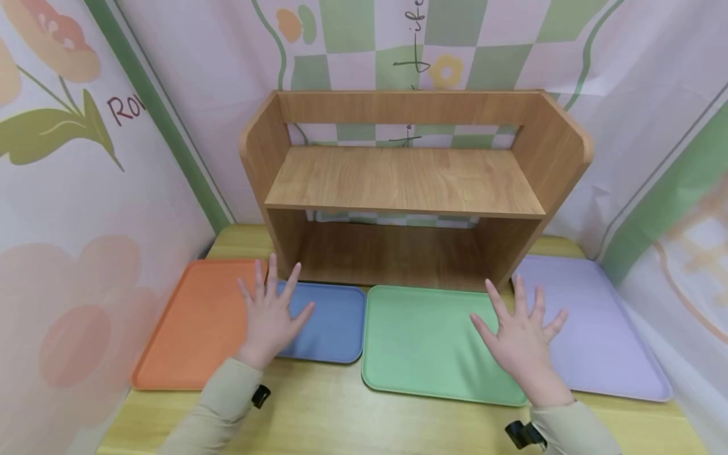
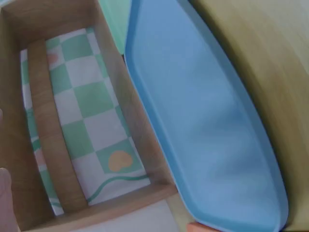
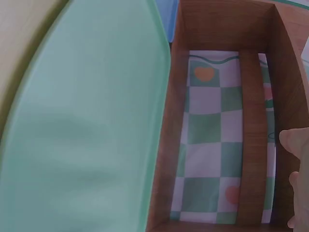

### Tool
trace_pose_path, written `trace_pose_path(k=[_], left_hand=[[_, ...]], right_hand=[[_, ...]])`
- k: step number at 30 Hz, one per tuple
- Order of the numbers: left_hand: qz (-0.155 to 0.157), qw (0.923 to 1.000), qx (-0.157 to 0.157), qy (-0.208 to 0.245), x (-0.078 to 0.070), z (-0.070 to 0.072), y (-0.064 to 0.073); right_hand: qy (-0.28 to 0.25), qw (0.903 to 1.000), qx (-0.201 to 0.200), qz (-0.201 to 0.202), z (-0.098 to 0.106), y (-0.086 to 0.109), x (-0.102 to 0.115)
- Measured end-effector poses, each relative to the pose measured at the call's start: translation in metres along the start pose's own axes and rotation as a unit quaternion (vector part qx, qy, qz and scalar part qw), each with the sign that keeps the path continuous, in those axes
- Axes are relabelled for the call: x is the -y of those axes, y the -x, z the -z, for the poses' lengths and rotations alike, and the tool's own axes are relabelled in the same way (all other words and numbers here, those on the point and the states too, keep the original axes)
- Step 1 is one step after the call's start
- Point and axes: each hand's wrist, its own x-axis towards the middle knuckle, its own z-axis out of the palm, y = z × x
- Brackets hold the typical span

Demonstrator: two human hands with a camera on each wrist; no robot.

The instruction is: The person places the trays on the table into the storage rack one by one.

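In the head view my left hand is spread above the seam between the orange tray and the blue tray. My right hand is spread too, over the right part of the green tray and the near edge of the purple tray. Neither hand holds anything. Soft shadows of the hands fall on the trays. Only fingertips show at the edge of the left wrist view, and likewise fingertips in the right wrist view.
Behind the trays stands a two-level wooden shelf with raised sides and a back rail. All of it rests on a light wooden table. Patterned cloth hangs behind, and more cloth walls flank the left and right sides.
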Motion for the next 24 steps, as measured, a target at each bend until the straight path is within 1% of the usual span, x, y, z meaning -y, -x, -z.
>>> trace_pose_path(k=[6, 10, 15, 20, 22, 24], left_hand=[[0.017, 0.9998, 0.0, 0.003, 0.011, 0.014, -0.007], [0.015, 0.9998, -0.013, 0.005, 0.018, 0.027, -0.014], [0.009, 0.9993, -0.037, -0.007, 0.027, 0.041, -0.026], [-0.008, 0.9969, -0.078, -0.004, 0.033, 0.051, -0.037], [-0.022, 0.9944, -0.103, 0.012, 0.035, 0.054, -0.042], [-0.034, 0.9901, -0.13, 0.04, 0.037, 0.056, -0.048]], right_hand=[[0.004, 1.0, -0.001, 0.0, -0.006, 0.005, -0.012], [0.005, 1.0, -0.002, -0.002, -0.013, 0.009, -0.022], [0.005, 1.0, 0.0, -0.005, -0.022, 0.013, -0.031], [0.005, 1.0, 0.001, 0.001, -0.032, 0.016, -0.04], [0.001, 1.0, 0.003, 0.004, -0.037, 0.017, -0.045], [-0.001, 1.0, 0.006, 0.007, -0.043, 0.019, -0.049]])
